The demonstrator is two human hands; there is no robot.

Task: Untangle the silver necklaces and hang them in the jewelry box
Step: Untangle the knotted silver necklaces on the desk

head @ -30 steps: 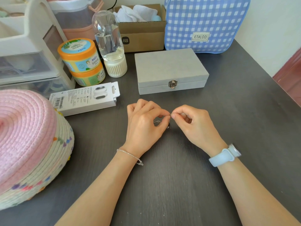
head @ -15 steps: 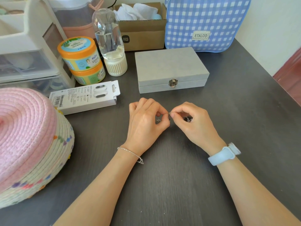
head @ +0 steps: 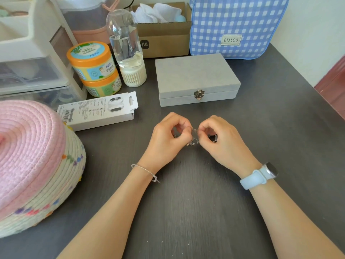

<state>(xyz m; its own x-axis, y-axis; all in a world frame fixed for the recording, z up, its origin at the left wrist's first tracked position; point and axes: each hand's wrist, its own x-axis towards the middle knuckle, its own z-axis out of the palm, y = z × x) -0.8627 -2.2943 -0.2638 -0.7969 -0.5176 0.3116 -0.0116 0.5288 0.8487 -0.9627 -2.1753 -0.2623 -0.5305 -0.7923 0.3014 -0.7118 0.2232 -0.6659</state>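
Note:
A tangle of thin silver necklaces hangs between my two hands just above the dark table. My left hand pinches the chain with thumb and forefinger from the left. My right hand pinches it from the right, and more chain shows under its curled fingers. Much of the chain is hidden inside both fists. The grey jewelry box lies shut, its metal clasp fastened, a short way beyond my hands.
A white carton lies left of my hands. A pink woven basket fills the near left. Stacked orange tubs, a clear bottle, a cardboard box, a checked blue bag and plastic drawers line the back.
My fingertips were touching and have drawn slightly apart, so a short stretch of chain now shows between them. Both hands stay in the same spot.

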